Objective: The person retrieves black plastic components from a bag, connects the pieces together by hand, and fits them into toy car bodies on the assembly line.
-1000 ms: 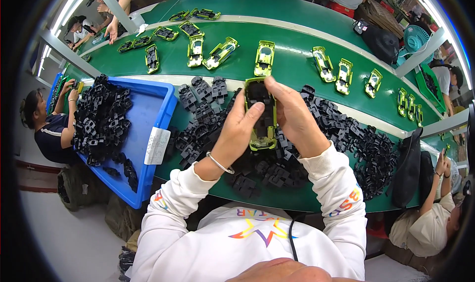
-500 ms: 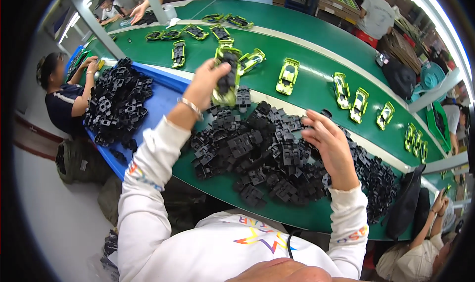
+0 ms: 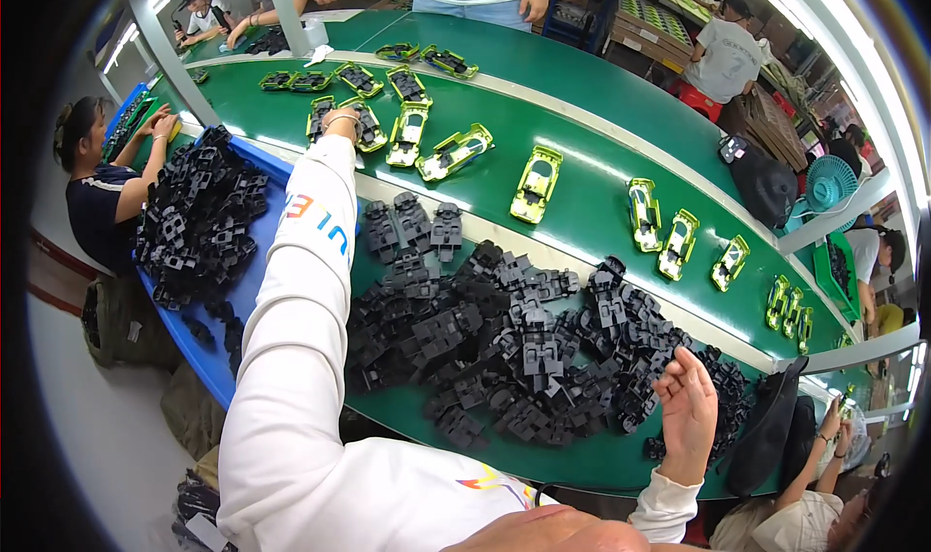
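Note:
My left arm reaches out to the green belt, where my left hand (image 3: 343,113) is at a lime-green toy car (image 3: 369,128) with a black part in it. My wrist and bracelet hide most of the fingers, so their grip cannot be told. Another such toy car (image 3: 318,116) lies beside the hand. To the right are more lime-green toy car bodies, among them one near the hand (image 3: 408,132) and one tilted (image 3: 454,153). My right hand (image 3: 689,402) hovers by the right end of a heap of black plastic car parts (image 3: 465,329), loosely bent, fingers apart, nothing visible in it.
A blue tray (image 3: 278,169) of black parts stands at the left, with a co-worker (image 3: 102,179) beside it. More toy cars (image 3: 536,184) lie along the belt to the right. A black bag (image 3: 766,436) is at the right end. Other people stand across the belt.
My left hand has moved away and to the left, carrying a toy car to the row on the belt. My right hand has drawn back to the right, toward me.

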The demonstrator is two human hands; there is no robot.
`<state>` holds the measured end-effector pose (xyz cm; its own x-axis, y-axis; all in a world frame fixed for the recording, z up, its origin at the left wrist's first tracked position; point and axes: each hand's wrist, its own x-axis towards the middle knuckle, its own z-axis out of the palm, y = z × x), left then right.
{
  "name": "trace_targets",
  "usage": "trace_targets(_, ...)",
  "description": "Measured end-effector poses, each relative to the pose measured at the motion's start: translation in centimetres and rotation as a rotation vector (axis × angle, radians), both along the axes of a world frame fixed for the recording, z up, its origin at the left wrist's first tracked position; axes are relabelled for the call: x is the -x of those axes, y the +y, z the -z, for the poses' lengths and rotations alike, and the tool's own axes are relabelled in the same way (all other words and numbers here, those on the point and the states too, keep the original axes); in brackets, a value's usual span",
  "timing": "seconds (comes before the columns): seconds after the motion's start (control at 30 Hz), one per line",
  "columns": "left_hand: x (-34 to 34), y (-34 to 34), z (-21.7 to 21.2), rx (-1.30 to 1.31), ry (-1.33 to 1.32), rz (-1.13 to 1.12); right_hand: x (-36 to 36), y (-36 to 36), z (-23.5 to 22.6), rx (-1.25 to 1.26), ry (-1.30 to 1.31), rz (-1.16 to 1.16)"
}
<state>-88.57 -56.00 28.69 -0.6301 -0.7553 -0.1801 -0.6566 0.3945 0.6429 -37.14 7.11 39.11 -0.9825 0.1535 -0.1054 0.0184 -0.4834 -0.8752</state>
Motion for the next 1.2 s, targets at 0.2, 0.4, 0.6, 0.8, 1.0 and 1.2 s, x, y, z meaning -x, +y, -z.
trace_targets(0.2,-0.1,-0.5,-1.9,0.362,-0.201,0.111,1.2,0.4,0.6,0.0,0.006,-0.02)
trace_targets(0.4,-9.2,11.8,-6.5,0.761,0.187,0.158,1.8,-0.1,0.5,-0.095,-0.014,-0.016)
trace_targets(0.6,-10.1,19.3,-8.3,0.607,-0.152,0.603,1.4,-0.1,0.4,-0.113,-0.036,0.029)
trace_targets(0.8,-7.2,14.5,-5.4,0.501,-0.11,0.524,1.8,-2.0,-1.3,-0.299,-0.033,-0.034)
trace_targets(1.0,-6.6,12.6,-7.5,0.505,0.163,0.471,3.8,-3.2,-1.8,-0.628,0.008,-0.084)
trace_targets(1.2,-14.3,16.4,-10.5,-0.691,0.532,0.507,9.1,-5.8,-0.2,-1.473,0.283,-0.213)
